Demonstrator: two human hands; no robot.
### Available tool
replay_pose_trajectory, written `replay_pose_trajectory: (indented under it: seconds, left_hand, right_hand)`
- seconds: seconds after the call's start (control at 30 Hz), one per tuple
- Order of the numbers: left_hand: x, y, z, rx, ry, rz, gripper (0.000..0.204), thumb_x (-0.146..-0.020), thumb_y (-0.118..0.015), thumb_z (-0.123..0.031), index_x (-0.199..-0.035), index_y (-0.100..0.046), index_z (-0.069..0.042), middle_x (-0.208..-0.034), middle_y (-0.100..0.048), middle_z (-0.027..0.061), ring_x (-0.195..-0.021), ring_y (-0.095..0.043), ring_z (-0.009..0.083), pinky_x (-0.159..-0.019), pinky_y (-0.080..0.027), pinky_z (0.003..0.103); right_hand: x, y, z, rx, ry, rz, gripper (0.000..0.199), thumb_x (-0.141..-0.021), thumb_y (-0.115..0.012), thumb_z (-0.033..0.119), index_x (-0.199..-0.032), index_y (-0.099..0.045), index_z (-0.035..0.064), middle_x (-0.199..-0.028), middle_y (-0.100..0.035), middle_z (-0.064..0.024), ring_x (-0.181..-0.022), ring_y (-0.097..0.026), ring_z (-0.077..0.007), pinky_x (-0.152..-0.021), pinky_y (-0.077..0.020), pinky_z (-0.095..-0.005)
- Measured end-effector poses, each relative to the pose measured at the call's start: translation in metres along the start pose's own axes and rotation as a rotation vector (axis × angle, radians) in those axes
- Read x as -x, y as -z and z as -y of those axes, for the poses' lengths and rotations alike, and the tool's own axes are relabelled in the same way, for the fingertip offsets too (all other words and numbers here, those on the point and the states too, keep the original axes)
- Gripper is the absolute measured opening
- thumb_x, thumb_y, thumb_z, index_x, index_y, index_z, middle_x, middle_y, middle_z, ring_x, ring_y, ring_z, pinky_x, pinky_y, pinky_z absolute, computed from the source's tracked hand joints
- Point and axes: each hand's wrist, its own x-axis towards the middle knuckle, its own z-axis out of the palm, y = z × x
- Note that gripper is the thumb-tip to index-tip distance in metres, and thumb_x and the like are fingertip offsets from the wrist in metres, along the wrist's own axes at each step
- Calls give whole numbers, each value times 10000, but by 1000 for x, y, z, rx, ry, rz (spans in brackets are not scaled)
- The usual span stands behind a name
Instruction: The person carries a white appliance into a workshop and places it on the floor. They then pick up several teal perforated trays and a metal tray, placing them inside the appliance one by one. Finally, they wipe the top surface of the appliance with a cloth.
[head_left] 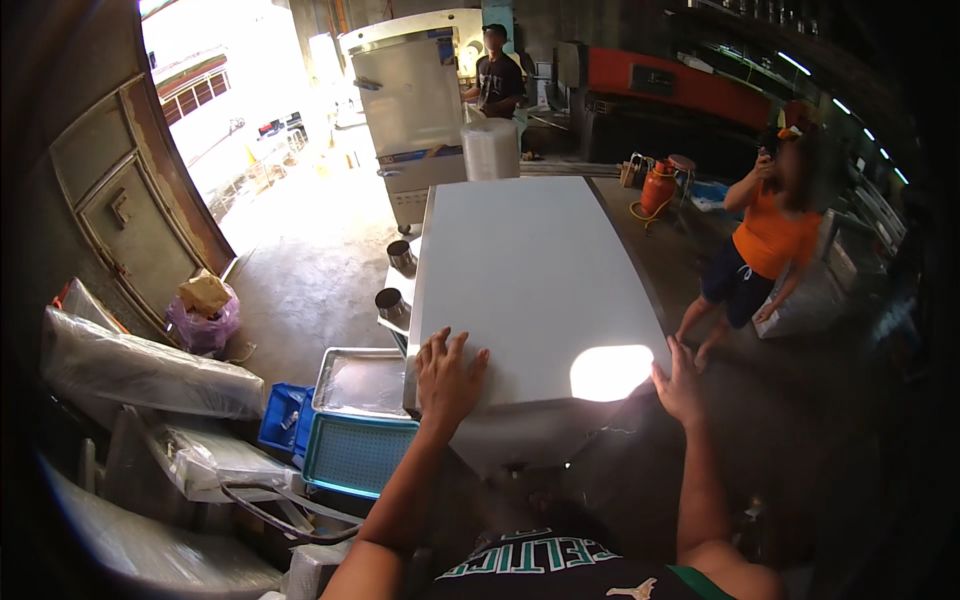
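A large box-shaped metal cabinet [520, 270] with a smooth grey top stands right in front of me. My left hand [450, 385] lies flat on its near left corner, fingers spread. At the near right edge rests my right hand [682, 388], fingers stretched along the side and thumb on the top; the far side of those fingers is partly hidden. Neither hand holds anything loose. Sunlight makes a bright patch on the top beside my right hand. Two dark metal cylinders [390, 303] sit on a low surface along the cabinet's left side.
Metal tray [365, 380], teal perforated tray [360, 455] and blue crate [288, 415] lie left. Plastic-wrapped panels [150, 365] are stacked beyond. A tall steel cabinet [410, 110] and a person [497, 85] are ahead. Another person [770, 245] stands right, near an orange gas cylinder [658, 187].
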Motion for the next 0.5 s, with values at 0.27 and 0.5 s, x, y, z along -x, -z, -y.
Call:
replay_pose_trajectory:
  seconds: [0.27,0.5]
  left_hand:
    - [5,-4,5,33,-70,38,482,-964,-598,-414,-1269,-647,-44,-1396,-552,215,-1348,-461,372,-1150,-301,481]
    - [11,-4,9,29,-93,18,485,-966,-591,-422,-1253,-647,-36,-1379,-560,203,-1342,-466,356,-1148,-300,496]
  right_hand:
    - [12,-43,-13,99,63,-304,531,-1028,-552,335,-1433,-463,4,-1419,-445,-287,-1301,-481,-460,-1085,-413,-491]
    - [15,-42,-11,60,27,-324,514,-1025,-552,341,-1411,-501,5,-1411,-469,-270,-1321,-466,-446,-1104,-393,-483]
